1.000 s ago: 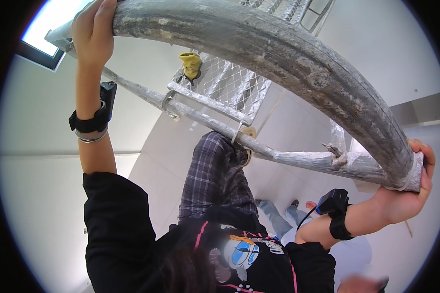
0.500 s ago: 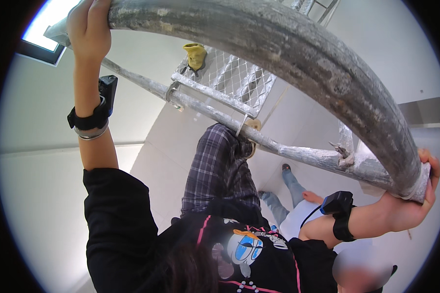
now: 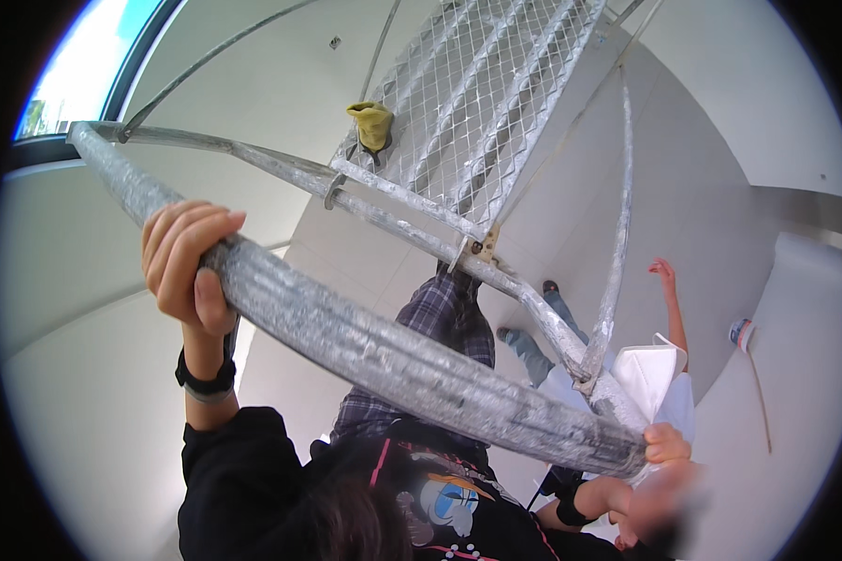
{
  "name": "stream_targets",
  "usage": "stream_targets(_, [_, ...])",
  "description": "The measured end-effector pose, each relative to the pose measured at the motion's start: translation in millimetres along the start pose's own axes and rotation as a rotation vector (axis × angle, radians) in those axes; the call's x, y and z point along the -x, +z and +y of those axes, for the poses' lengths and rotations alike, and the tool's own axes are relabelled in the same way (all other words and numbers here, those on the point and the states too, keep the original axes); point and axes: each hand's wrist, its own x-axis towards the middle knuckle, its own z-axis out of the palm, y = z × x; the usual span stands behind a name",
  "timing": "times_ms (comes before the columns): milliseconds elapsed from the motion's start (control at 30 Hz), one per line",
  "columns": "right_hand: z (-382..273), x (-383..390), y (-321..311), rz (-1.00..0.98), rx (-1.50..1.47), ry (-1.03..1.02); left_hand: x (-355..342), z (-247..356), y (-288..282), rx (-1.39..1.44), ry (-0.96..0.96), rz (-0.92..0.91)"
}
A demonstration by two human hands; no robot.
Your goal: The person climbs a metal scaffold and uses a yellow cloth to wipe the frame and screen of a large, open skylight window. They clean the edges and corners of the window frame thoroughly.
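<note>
A thick, scuffed grey metal pipe (image 3: 374,365), the rail of a scaffold frame, slants across in front of my chest. My left hand (image 3: 189,262) is closed round it towards its left part, fingers over the top. At its lower right end my right hand (image 3: 667,443) is closed, its fingers curled over the pipe; the rest of this hand is partly hidden. Beyond runs a thinner crossbar (image 3: 393,217) of the same frame, with a mesh platform (image 3: 477,103) hooked onto it. A crumpled yellow glove-like piece (image 3: 372,125) lies at the platform's near left corner.
Thin diagonal braces (image 3: 625,206) rise from the frame. On the floor below, another person's arm (image 3: 675,318) and jeans (image 3: 529,355) show beside a white, folded, mask-like thing (image 3: 647,376). A small tub (image 3: 742,334) stands at right, a window (image 3: 79,65) at upper left.
The pipe appears lower and nearer my chest, with both hands still closed on it. More of the mesh platform and floor shows. The other person's arm now stretches out.
</note>
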Motion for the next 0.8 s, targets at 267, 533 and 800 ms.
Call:
stream_targets(267, [-49,-32,-7,-0.182,-0.25,0.385,-37,-10,-12,0.069,-0.188,-0.282])
stream_targets(533, [-63,-80,-4,-0.438,-0.196,1.009,-69,-19,-21,0.064,-0.353,-0.679])
stream_targets(800, [-70,-103,19,-0.85,0.441,0.836,-73,-27,-18,0.058,-0.279,-0.781])
